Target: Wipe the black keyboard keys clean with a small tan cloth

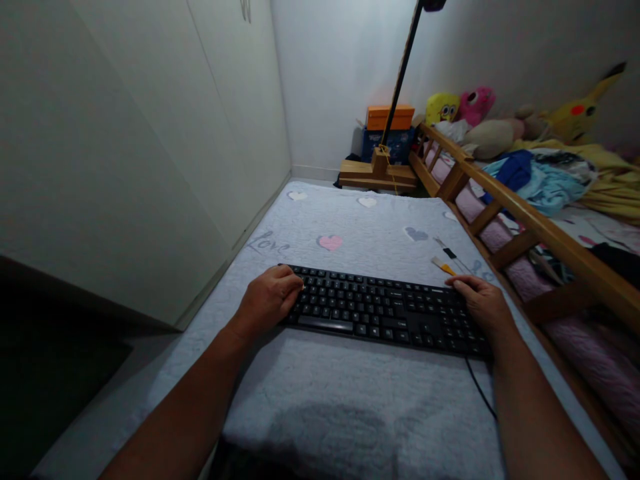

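Observation:
A black wired keyboard (380, 308) lies across a pale fleecy blanket (350, 227) with hearts printed on it. My left hand (270, 297) curls round the keyboard's left end, thumb on top by the upper corner. My right hand (480, 301) wraps over its right end above the number pad. Both hands grip it by the short sides. The keyboard's cable (480, 390) trails off toward me at the lower right.
Small brushes or tools (449, 259) lie on the blanket just beyond the keyboard's right end. A wooden bed rail (525, 220) runs along the right, with clothes and plush toys behind it. A white wall closes the left. A wooden stand with a pole (380, 170) and boxes sit ahead.

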`<state>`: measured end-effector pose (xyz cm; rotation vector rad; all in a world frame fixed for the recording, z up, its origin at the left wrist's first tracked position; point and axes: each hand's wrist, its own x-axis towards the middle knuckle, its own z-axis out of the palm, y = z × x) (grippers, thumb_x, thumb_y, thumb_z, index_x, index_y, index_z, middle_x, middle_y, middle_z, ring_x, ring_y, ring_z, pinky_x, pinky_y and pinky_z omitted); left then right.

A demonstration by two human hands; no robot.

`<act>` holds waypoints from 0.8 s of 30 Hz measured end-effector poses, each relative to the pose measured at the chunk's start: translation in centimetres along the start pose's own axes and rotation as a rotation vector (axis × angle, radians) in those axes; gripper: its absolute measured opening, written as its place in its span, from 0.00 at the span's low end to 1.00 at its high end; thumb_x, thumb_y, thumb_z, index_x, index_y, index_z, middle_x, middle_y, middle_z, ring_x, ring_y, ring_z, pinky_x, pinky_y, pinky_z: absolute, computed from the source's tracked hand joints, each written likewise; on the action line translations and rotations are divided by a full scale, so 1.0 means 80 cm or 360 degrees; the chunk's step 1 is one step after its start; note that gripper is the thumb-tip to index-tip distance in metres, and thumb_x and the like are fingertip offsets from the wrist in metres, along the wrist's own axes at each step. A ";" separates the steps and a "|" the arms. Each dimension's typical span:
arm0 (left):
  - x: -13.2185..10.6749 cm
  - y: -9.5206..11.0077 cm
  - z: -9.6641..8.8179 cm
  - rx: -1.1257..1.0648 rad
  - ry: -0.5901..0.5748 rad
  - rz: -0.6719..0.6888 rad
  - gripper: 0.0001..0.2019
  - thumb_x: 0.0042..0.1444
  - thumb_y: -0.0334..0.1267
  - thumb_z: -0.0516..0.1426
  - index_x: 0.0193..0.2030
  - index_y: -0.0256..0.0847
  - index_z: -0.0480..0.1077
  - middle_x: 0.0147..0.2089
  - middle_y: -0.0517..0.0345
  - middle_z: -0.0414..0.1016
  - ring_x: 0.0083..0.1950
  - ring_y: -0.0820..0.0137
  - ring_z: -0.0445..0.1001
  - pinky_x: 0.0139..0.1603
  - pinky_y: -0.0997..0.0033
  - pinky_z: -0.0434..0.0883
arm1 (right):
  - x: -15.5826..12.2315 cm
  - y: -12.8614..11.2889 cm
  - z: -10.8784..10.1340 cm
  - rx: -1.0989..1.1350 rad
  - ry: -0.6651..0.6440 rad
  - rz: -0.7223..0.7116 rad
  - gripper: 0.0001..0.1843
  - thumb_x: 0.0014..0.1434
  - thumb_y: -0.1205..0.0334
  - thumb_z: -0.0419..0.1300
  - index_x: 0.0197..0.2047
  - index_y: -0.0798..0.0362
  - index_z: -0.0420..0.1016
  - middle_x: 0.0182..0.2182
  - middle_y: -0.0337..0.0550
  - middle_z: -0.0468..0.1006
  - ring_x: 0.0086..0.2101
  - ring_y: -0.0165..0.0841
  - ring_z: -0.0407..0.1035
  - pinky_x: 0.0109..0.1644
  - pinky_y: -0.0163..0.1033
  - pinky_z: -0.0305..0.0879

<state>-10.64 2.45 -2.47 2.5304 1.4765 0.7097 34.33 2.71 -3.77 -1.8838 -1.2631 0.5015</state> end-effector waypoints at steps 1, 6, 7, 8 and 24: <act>-0.001 -0.002 -0.001 0.0005 -0.0002 -0.0015 0.09 0.62 0.33 0.54 0.37 0.41 0.77 0.38 0.53 0.75 0.40 0.66 0.73 0.41 0.67 0.70 | 0.000 -0.001 0.000 0.0007 -0.0002 0.0004 0.16 0.45 0.49 0.61 0.29 0.51 0.83 0.28 0.43 0.82 0.32 0.39 0.72 0.38 0.40 0.64; -0.003 -0.013 -0.007 0.0017 -0.0012 -0.0106 0.08 0.59 0.33 0.55 0.35 0.41 0.76 0.37 0.55 0.74 0.39 0.66 0.73 0.40 0.68 0.69 | -0.001 -0.003 0.000 0.0013 -0.0027 0.0039 0.17 0.45 0.49 0.61 0.30 0.52 0.83 0.29 0.43 0.82 0.33 0.40 0.72 0.40 0.41 0.65; -0.004 -0.015 -0.008 0.0021 -0.0015 -0.0123 0.08 0.59 0.33 0.55 0.35 0.41 0.76 0.37 0.55 0.74 0.39 0.66 0.73 0.40 0.69 0.68 | -0.001 -0.002 0.000 0.0013 -0.0027 0.0038 0.17 0.45 0.49 0.62 0.30 0.52 0.83 0.29 0.43 0.82 0.32 0.39 0.72 0.39 0.41 0.65; -0.004 -0.016 -0.009 0.0026 -0.0015 -0.0136 0.08 0.58 0.33 0.55 0.35 0.41 0.76 0.37 0.55 0.74 0.39 0.67 0.73 0.39 0.69 0.68 | 0.000 -0.001 0.000 0.0014 -0.0026 0.0034 0.17 0.45 0.49 0.62 0.30 0.52 0.83 0.28 0.43 0.81 0.32 0.39 0.71 0.39 0.41 0.65; -0.010 -0.036 -0.021 0.0036 -0.0036 -0.0257 0.09 0.57 0.36 0.54 0.34 0.41 0.76 0.36 0.55 0.74 0.37 0.67 0.73 0.38 0.70 0.67 | 0.001 0.006 -0.001 0.0043 -0.0086 0.0092 0.18 0.46 0.47 0.62 0.32 0.52 0.83 0.20 0.39 0.74 0.26 0.37 0.66 0.33 0.41 0.60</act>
